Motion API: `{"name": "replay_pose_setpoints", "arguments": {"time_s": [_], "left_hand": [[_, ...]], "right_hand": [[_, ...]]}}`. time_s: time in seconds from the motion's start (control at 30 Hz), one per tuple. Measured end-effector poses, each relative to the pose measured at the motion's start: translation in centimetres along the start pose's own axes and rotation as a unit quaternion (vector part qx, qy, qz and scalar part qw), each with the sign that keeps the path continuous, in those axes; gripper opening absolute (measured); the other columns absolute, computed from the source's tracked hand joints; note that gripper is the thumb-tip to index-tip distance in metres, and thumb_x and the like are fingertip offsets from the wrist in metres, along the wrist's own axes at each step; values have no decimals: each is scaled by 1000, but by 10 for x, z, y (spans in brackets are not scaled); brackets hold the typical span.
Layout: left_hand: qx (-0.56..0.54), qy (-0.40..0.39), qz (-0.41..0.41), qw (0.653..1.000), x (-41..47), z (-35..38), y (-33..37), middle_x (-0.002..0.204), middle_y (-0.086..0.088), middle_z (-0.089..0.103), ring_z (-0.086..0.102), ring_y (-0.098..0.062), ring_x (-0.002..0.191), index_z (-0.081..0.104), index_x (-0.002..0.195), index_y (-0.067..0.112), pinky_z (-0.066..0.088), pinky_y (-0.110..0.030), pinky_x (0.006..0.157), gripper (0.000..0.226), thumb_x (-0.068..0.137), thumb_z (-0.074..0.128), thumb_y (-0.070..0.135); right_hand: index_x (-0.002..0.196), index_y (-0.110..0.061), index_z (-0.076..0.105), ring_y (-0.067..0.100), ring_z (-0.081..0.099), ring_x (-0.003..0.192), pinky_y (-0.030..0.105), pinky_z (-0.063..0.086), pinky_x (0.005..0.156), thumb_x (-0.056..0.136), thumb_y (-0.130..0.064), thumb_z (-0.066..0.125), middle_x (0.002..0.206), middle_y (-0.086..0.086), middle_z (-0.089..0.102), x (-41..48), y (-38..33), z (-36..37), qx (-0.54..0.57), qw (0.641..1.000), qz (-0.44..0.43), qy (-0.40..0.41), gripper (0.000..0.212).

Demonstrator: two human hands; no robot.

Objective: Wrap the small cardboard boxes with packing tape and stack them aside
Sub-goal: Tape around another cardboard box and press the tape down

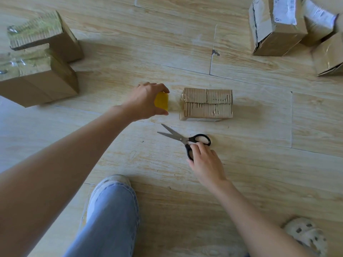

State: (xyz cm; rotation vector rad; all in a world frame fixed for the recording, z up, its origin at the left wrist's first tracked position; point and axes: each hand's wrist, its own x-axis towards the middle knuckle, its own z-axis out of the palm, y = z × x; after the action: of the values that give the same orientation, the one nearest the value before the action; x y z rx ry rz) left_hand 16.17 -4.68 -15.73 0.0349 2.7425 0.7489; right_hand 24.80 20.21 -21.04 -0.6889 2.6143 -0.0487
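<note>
A small cardboard box (207,104) lies on the wooden floor at centre. My left hand (143,101) grips a yellowish tape roll (161,101) just left of the box, and a clear strip of tape (175,104) stretches from the roll to the box's left end. In front of the box lie black-handled scissors (185,140) with their blades apart. My right hand (205,160) rests on the scissors' handles, fingers curled over the lower loop.
Two taped boxes (40,58) sit at the far left. Several worn boxes (278,25) crowd the top right corner. My jeans-clad knee (111,216) and a shoe are at the bottom centre, and a pale clog (306,236) is at the bottom right.
</note>
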Motion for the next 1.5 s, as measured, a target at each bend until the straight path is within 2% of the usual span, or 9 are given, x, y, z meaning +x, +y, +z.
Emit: {"name": "replay_pose_setpoints", "arguments": {"time_s": [0.13,0.4,0.6,0.7,0.87,0.97,1.13,1.33,1.5], "left_hand": [[-16,-5,3,1000,-1,-1,-3,121,-1,60,49,-24,113,54,128,23,35,-35,91,63,72,80,38],[-57,6,-1,998,1,-2,-6,122,-3,59,50,-27,113,54,126,24,34,-36,90,45,83,70,29],[-62,5,8,998,-1,-3,-7,125,-2,58,51,-25,114,54,127,23,38,-36,92,45,85,70,29],[-75,-2,-4,997,0,-4,-8,123,-2,59,52,-25,110,54,127,25,41,-34,88,47,84,71,29],[-100,-11,-16,995,4,-5,-8,115,1,60,52,-18,98,55,126,24,40,-28,79,46,82,72,25],[-109,-15,-22,994,6,-7,-7,107,5,57,50,-15,93,56,125,25,39,-27,76,45,83,72,24],[-100,-19,-20,995,6,-7,-8,106,9,55,50,-14,94,55,125,27,39,-26,75,46,82,72,26],[-81,6,-4,997,4,-5,-11,119,5,59,49,-13,102,56,126,23,34,-24,81,47,82,72,28],[-67,2,-4,998,5,-4,-11,119,3,56,48,-20,110,55,127,23,32,-26,82,48,83,72,30]], "right_hand": [[123,-4,52,27,56,110,36,49,86,97,-30,55,122,12,54,7,-11,-5,-3,997,47,58,38],[142,-8,34,23,41,128,34,35,103,99,-29,46,139,8,42,14,-4,-7,43,996,73,23,49],[130,-9,44,20,48,116,30,40,94,99,-33,47,128,5,47,3,-4,-10,-6,995,98,-9,39],[121,-11,48,16,55,95,19,42,68,98,-34,50,109,-1,54,-7,-7,-12,94,986,134,-19,33],[93,-14,50,10,53,68,22,45,66,73,-50,79,76,-6,54,-23,-18,-15,484,846,182,-130,50],[99,-13,50,6,58,62,29,55,72,67,-69,70,78,-2,55,-17,-36,-25,589,772,170,-169,68],[98,-6,46,12,51,59,35,57,72,73,-62,64,72,1,51,17,-57,-45,716,666,166,-130,65],[92,-6,47,11,51,52,25,48,45,97,-32,58,67,-9,60,40,-68,-53,705,681,193,-48,28],[79,-7,46,8,45,38,23,34,37,93,-35,63,48,-7,56,36,-68,-54,676,712,190,4,36]]}}
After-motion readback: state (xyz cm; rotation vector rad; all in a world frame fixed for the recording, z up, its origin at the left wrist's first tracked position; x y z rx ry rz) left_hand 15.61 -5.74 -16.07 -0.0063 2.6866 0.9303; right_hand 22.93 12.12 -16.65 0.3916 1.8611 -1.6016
